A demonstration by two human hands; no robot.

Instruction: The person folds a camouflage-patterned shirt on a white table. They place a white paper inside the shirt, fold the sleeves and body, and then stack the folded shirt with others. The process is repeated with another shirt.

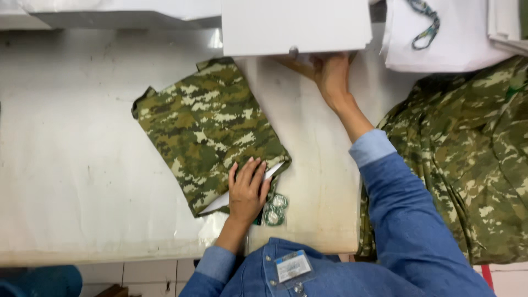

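A folded camouflage garment (pixel 209 126) lies on the white table (pixel 71 165), tilted, with a white sheet showing under its near edge. My left hand (pixel 247 190) rests flat on the garment's near corner, fingers spread. My right hand (pixel 331 74) reaches far forward and grips the lower edge of a stack of white sheets (pixel 297 25) at the table's back. Two small round green-and-silver pieces (pixel 275 210) lie just right of my left wrist.
A large pile of camouflage cloth (pixel 473 159) covers the right side. More white paper stacks (pixel 445 41) with a braided cord (pixel 426 25) sit at the back right. The table's near edge runs along the bottom, with tiled floor below.
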